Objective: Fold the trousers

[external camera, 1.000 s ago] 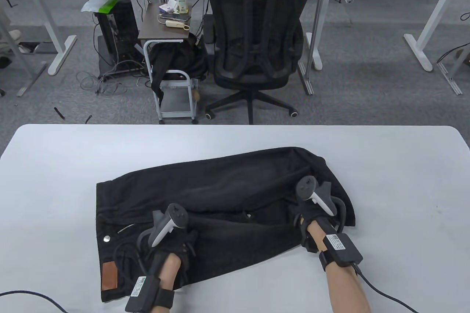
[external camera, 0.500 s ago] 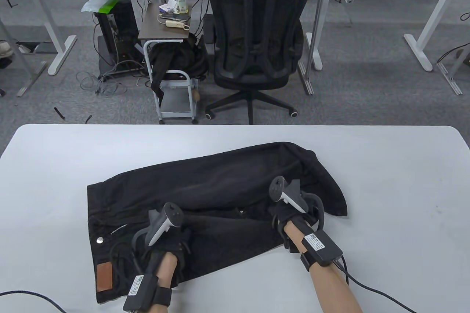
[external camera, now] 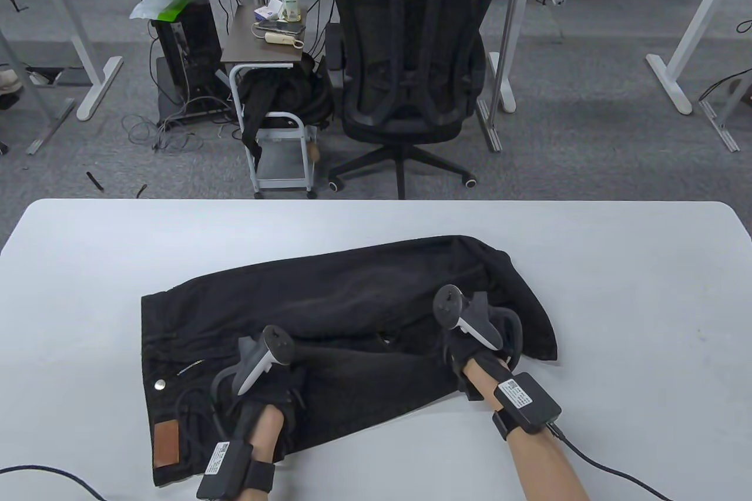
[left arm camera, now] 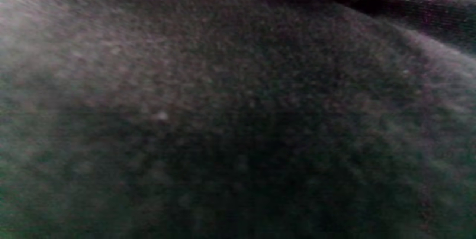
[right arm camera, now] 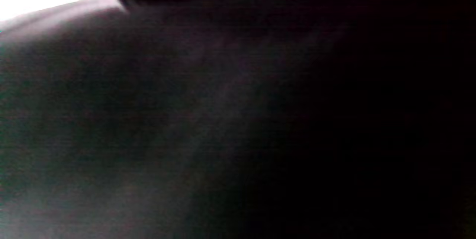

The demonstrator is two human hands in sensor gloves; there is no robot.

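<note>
Black trousers lie across the white table, waistband at the left with a metal button and a brown leather patch. The legs run to the right and are doubled back at the right end. My left hand rests on the trousers just right of the waistband. My right hand rests on the cloth near the right end. The trackers hide the fingers of both hands. The left wrist view shows only dark cloth close up, and so does the right wrist view.
A black office chair and a small cart stand on the floor beyond the table's far edge. Cables trail from my wrists over the near edge at the right and at the left.
Both hands and the trousers slid left a little. Then the right hand moved slightly right and toward me, and the far right fold settled lower.
</note>
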